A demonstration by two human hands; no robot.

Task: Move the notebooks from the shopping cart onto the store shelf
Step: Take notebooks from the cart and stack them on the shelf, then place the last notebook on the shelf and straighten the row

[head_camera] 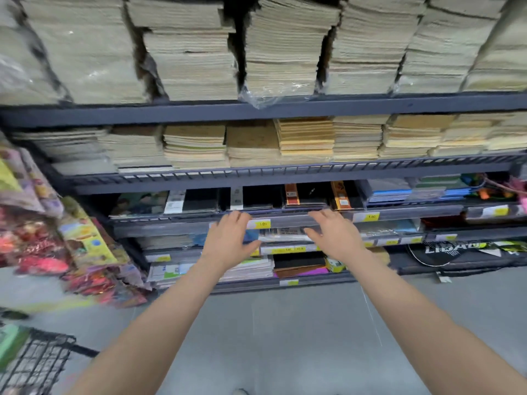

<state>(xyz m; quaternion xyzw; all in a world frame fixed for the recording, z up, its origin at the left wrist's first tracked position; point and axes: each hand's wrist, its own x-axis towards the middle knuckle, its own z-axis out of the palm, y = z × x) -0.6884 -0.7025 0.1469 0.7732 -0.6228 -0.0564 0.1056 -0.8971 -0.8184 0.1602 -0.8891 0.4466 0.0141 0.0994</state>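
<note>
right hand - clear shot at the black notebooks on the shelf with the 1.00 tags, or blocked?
Probably yes. The right hand is empty, fingers spread, at the front lip of the shelf, and the black notebooks lie just behind that lip with nothing between. Only the low gap under the shelf above looks tight.
</note>
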